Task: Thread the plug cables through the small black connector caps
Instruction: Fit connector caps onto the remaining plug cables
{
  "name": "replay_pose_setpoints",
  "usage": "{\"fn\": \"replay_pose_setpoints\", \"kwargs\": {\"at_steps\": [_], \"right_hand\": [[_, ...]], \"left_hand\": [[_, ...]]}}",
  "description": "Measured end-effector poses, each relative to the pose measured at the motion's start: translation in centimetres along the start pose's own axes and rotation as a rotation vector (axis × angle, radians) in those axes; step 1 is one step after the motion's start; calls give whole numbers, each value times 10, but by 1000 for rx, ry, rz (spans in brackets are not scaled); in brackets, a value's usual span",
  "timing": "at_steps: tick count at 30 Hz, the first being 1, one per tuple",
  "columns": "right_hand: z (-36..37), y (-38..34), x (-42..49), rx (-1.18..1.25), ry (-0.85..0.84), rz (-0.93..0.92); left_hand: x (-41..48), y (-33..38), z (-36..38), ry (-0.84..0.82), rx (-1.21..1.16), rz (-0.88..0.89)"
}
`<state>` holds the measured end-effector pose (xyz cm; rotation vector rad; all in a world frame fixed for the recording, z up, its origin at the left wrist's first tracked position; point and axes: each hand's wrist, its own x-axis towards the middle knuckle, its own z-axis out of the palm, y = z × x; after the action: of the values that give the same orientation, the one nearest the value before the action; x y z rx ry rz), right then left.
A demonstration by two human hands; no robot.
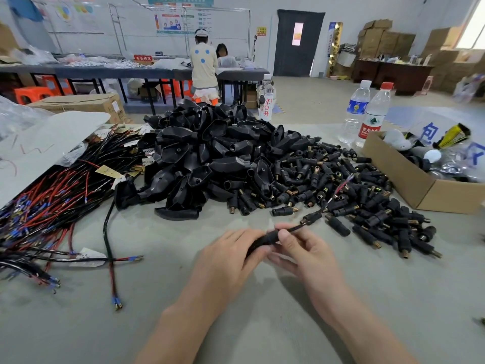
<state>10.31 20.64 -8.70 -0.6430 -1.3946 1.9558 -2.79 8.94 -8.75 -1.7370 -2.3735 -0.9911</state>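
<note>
Black plug cable (295,227) is in work at lower centre of frame, held just above the table (236,324). The left hand (231,256) curls round a dark sleeve-like piece (267,238) on the cable. The right hand (301,248) pinches the cable between thumb and forefinger, right beside that piece. From the fingers the cable runs up-right. One small cap (311,218) looks already threaded on it. Its red wire ends (345,181) lie over the cap pile (367,206). Can't tell whether the piece under the left fingers is a second cap or a plug body.

Status, as a judgement: far from done.
- The cap pile, right of centre, is large and loose.
- The cable bundle (52,206) at left shows bare red and blue-tipped ends, with no caps visible on them.
- The housing heap (215,158) sits at centre.
- No finished stack is identifiable.
</note>
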Motion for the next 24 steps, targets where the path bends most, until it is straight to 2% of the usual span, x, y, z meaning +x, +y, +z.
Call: {"fn": "replay_pose_setpoints", "kwargs": {"at_steps": [4,7,10,17,24], "right_hand": [[-3,-4,5,110,77,6],[-7,-3,5,190,52,46],[-8,-6,4,231,12,65],[-15,-8,3,202,-67,42],[-18,-12,1,72,-144,21]], "left_hand": [[-3,-20,1,-62,-174,-108],[-4,-28,2,-75,-172,-107],[-1,-27,1,-49,-313,-126],[1,-34,-5,-52,-461,-199],[1,-29,-14,-103,-542,-205]]}}
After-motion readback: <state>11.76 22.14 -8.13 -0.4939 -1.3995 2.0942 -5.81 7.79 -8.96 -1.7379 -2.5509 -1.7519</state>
